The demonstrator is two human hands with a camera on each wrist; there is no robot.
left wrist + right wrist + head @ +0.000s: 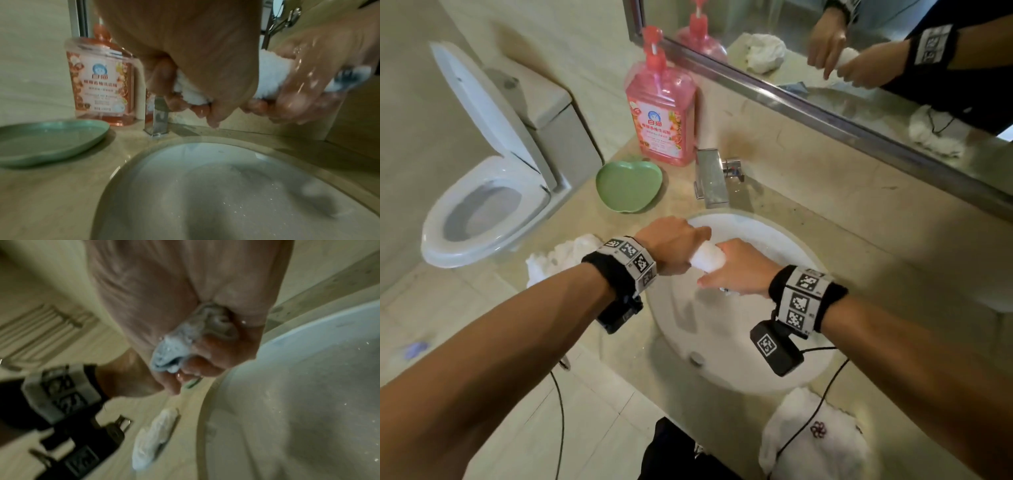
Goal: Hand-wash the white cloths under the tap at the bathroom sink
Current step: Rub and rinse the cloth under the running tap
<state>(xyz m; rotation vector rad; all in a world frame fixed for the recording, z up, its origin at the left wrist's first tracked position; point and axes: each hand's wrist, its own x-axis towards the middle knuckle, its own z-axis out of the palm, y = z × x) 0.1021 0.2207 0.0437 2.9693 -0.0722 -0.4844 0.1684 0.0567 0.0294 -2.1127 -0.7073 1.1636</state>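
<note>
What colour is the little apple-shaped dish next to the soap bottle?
The dish is pale green, plain with no pattern. The head view shows it best.

Black wristbands point(619, 270) carry white square-coded tags, with small black cameras point(777, 347) and thin black cables point(822, 394).

A pink pump bottle of detergent point(661, 116) stands on the beige counter point(808, 212) against the back wall, left of the tap, and a green apple-shaped dish point(629, 186) lies just in front of it. To the left of the counter stands a white toilet point(489, 192) with its lid raised against the cistern. A metal-framed mirror point(859, 61) runs along the wall above the counter and reflects the pink bottle.
</note>
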